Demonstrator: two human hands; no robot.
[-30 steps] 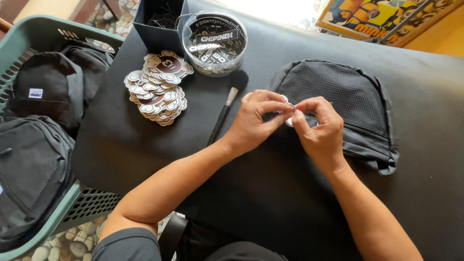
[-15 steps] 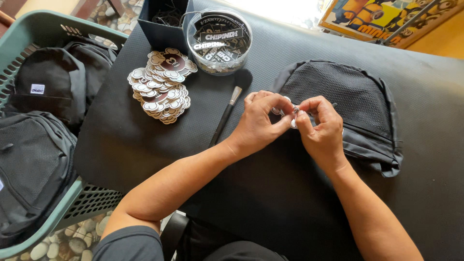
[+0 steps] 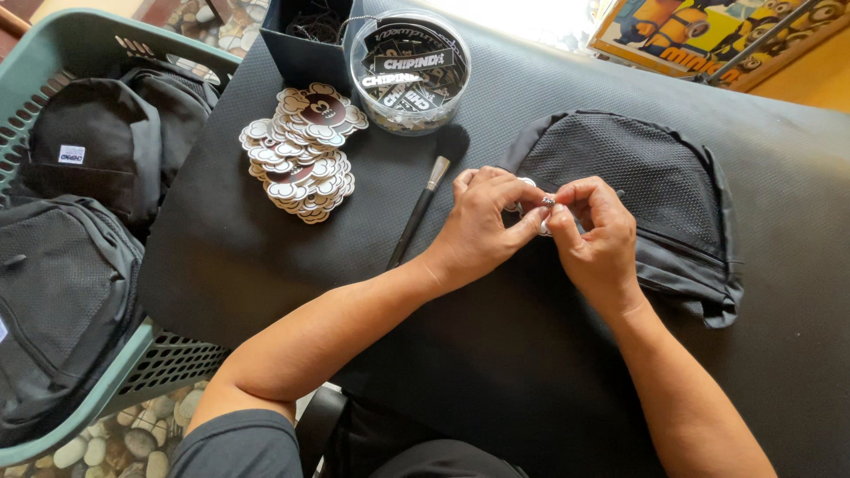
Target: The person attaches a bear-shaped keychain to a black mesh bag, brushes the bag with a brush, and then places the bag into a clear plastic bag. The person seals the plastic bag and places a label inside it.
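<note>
Floor: pebbled ground [image 3: 115, 438] shows at the near left, below the tabletop edge.
Tabletop: black textured cover [image 3: 496, 354], wide and dark.
Hands: left hand [image 3: 482, 226] and right hand [image 3: 595, 232] meet, fingertips pinching a small metal fitting [image 3: 548, 202] over the black mesh bag [image 3: 646, 190].
Left side: green basket [image 3: 133, 372] holding black bags.
Middle: brush [image 3: 431, 181], pile of round tags [image 3: 305, 150].
Far: clear tub [image 3: 409, 66], dark box [image 3: 305, 40], sunlit edge.

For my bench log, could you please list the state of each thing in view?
Left hand: pinching a small metal piece.
Right hand: pinching the same piece.
Black backpack: lying flat on the table.
Clear tub: open, holding labels.
Sticker pile: fanned out.
Brush: lying untouched.
Green basket: holding backpacks.
</note>
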